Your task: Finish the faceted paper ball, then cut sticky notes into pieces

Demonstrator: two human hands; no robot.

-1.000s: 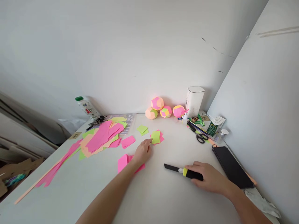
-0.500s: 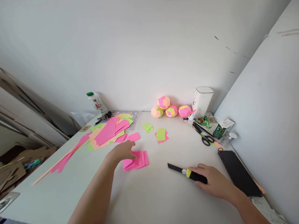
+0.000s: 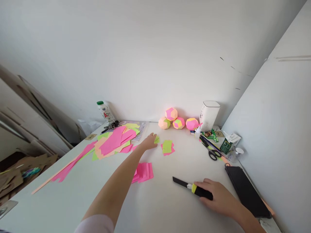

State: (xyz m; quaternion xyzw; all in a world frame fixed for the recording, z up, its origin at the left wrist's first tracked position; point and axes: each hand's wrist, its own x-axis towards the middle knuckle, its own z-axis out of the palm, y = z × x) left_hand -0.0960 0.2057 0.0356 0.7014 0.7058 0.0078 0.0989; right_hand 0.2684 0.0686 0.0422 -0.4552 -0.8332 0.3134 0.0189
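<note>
My left hand (image 3: 149, 142) is stretched forward over the small green paper pieces (image 3: 156, 139). Its fingers and thumb are apart, one on either side of the visible green bit; the rest of those pieces is hidden beneath the hand. My right hand (image 3: 213, 196) is wrapped round the black and yellow handle of a utility knife (image 3: 198, 190), whose dark blade points left, low over the table. Beneath my left forearm lies a fanned stack of pink paper pieces (image 3: 145, 171), partly covered. Right of my left hand, a green piece (image 3: 167, 146) lies on pink ones.
Pink, peach and green paper sheets (image 3: 113, 140) overlap a clear ruler sheet (image 3: 141, 131) at left. Several paper balls (image 3: 171, 114) sit by the wall. A white container (image 3: 209, 115), scissors (image 3: 214, 154) and a black case (image 3: 247, 191) line the right side. A bottle (image 3: 105, 113) leans back left.
My left hand has left the pink stack and moved forward and right to the green pieces. My right hand still holds the knife in nearly the same place. The view has tilted slightly.
</note>
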